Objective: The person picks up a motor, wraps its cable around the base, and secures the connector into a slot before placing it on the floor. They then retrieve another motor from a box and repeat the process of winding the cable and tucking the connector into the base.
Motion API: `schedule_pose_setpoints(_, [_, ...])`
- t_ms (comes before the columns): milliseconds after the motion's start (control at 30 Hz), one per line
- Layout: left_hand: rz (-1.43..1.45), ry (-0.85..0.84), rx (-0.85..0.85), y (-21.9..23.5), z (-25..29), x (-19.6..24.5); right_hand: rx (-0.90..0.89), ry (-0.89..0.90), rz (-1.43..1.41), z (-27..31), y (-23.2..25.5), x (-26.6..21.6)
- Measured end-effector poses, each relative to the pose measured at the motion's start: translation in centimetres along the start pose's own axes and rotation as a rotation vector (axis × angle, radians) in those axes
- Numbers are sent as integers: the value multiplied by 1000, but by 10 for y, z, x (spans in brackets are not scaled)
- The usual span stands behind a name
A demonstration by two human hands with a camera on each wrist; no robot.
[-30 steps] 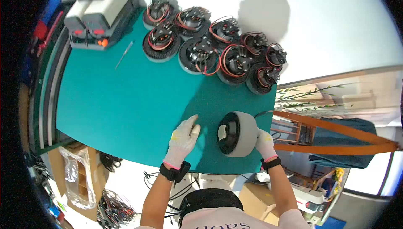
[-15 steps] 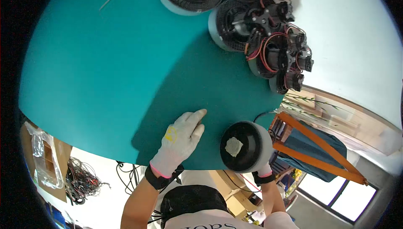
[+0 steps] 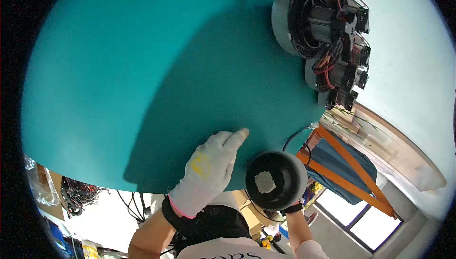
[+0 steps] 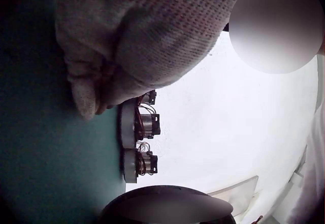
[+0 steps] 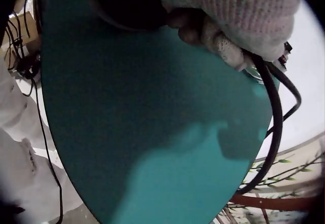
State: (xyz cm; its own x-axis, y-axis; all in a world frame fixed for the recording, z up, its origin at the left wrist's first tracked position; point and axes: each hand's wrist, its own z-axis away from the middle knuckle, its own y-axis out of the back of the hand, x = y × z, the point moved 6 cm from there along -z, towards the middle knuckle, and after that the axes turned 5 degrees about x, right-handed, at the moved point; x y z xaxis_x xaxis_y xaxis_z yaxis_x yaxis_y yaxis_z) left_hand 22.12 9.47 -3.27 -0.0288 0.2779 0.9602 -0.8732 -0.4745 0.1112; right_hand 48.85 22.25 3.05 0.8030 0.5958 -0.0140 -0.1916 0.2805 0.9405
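A round, drum-shaped thing [image 3: 286, 176] with a black face, a grey side and a pale square patch [image 3: 265, 182] is at the table's front edge, its face turned up toward the head camera. My gloved right hand [image 5: 228, 15] holds it from behind, fingers curled; the drum hides most of that hand in the head view. A thick black cable [image 5: 274, 112] runs out by those fingers. My left hand [image 3: 206, 176], in a white glove with a yellow mark, lies over the green table [image 3: 95, 69] beside the drum, index finger stretched out, holding nothing.
Several wheel-like units [image 3: 304, 21] with motors and wires stand along the table's far right edge. Past the right edge are an orange-brown wooden frame [image 3: 361, 178] and a dark cloth [image 3: 335, 164]. Tangled wires [image 3: 78, 195] lie below on the left.
The head view has swung closer and downward, so the far units slid up and out of it. The drum has tipped from side-on until its black face shows fully. The left hand has moved nearer the drum.
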Motion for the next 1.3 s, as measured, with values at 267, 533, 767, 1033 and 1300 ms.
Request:
schedule_pose_setpoints(267, [21, 18, -30, -1, -1, -4, -8, 31, 28, -9, 7, -3])
schedule_pose_setpoints(533, [3, -2, -24, -1, 0, -3, -6, 102, 56, -26, 18, -2])
schedule_pose_setpoints(767, [20, 3, -23, -2, 0, -3, -1, 161, 75, -40, 26, 2])
schedule_pose_setpoints(1033, [0, -14, 8, -1, 1, -2, 5, 200, 84, -46, 30, 3])
schedule_pose_setpoints(1300, [12, -19, 28, 0, 3, -3, 18, 231, 84, -50, 32, 4])
